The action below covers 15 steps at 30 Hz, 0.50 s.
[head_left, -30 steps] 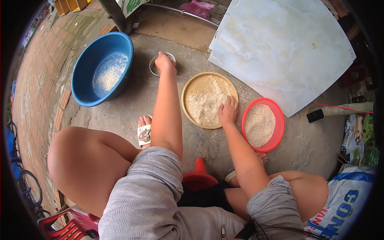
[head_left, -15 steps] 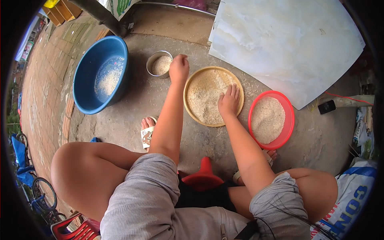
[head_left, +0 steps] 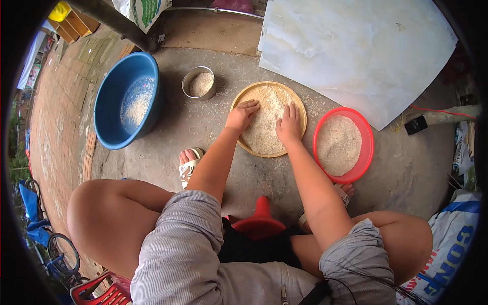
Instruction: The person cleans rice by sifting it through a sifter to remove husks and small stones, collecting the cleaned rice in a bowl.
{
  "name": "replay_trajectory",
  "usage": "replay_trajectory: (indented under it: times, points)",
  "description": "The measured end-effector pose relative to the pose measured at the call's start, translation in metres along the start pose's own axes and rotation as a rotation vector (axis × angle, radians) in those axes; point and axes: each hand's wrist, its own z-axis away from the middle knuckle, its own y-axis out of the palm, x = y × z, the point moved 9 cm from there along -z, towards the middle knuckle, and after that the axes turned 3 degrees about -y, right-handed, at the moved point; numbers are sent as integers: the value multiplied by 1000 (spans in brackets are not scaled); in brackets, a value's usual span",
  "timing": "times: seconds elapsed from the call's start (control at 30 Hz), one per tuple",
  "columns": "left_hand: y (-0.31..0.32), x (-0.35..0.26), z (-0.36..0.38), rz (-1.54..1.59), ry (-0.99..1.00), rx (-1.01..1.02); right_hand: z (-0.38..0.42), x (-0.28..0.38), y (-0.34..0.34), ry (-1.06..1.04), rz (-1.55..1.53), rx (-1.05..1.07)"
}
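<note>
A round woven tray lies on the concrete between my feet, with pale rice grains spread over it. At the tray's left side my left hand rests on the rice, fingers stretched out towards the middle. My right hand lies on the rice at the right side, fingers extended and slightly apart. Neither hand visibly holds anything; the undersides of both are hidden. Just right of the tray stands a red plastic basin with rice in it. A metal pot partly filled with rice stands to the upper left.
A big blue basin with some rice sits tilted at left. A pale marbled sheet covers the upper right. A phone lies at its lower right edge. Loose grains are scattered around the tray. A red plastic stool is beneath me.
My left hand has moved from beside the metal pot, right and down onto the tray's rice. My right hand stays on the right side of the tray. The view has shifted slightly.
</note>
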Motion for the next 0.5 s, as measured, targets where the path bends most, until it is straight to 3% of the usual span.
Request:
replay_trajectory:
  times: [0.2,0.37,0.5]
  points:
    - [-19,4,45,-208,-165,-114,5,3,8,53,0,46]
    - [-23,3,57,-172,-320,-227,12,8,8,42,26,20]
    - [-17,9,49,-144,-502,-310,16,11,-16,52,-125,-146]
